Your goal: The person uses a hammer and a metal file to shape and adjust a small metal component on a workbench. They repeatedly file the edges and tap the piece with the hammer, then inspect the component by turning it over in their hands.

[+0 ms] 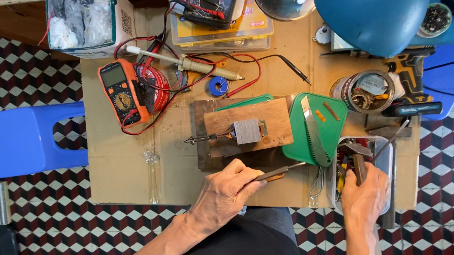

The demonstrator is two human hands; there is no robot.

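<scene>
1. Stool point(20, 138), blue plastic, left of the cardboard-covered bench point(121, 165); open floor only on that side.
2. Multimeter point(123, 92), orange, amid red leads point(161, 97); leads could snag a passing sleeve.
3. Wooden block point(246, 121) carrying a small grey laminated core point(247, 131), mid-bench.
4. Left hand point(225, 192), fingers closed around a thin tool point(281, 171) just below the block; a slip could jab the core.
5. Green tray point(323, 110) with a saw blade point(315, 137); cut risk.
6. Right hand point(364, 195), fingers curled on a hammer point(358, 160) in a crowded parts tray at the bench's right edge; tipping likely.
</scene>
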